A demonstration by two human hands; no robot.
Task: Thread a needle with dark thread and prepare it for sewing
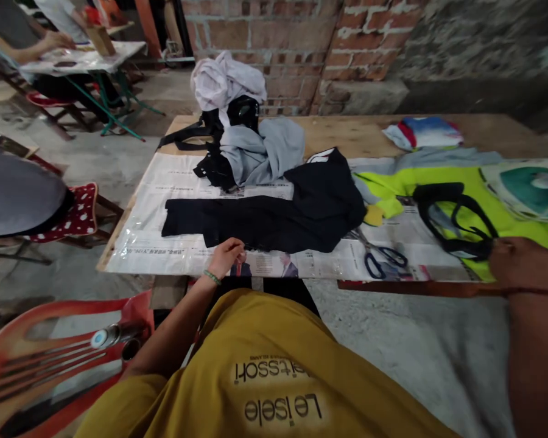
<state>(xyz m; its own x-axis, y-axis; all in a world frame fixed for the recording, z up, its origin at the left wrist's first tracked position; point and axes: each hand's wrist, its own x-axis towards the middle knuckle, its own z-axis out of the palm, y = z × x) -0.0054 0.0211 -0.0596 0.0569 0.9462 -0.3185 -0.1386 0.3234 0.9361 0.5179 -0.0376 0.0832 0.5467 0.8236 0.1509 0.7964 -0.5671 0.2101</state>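
Observation:
A dark navy garment (256, 222) lies spread on the newspaper-covered table in front of me, its bulkier part bunched to the right. My left hand (228, 255) is at its near edge, fingers pinched together on the fabric. Far to the right, my right hand (514, 261) is closed at the near corner of a black looped thing (456, 222), whose kind I cannot make out. That thing rests over a bright yellow-green garment (415, 179). Between my hands lie scissors with dark blue handles (386, 258), their blades partly by the navy cloth.
Grey cloth (274, 149), a black bag (242, 112) and whitish cloth (226, 82) are piled at the back left. Folded colourful cloth (424, 132) and a teal iron-like object (534, 188) are at the right. A red chair (59, 310) holding tools stands left; people sit beyond.

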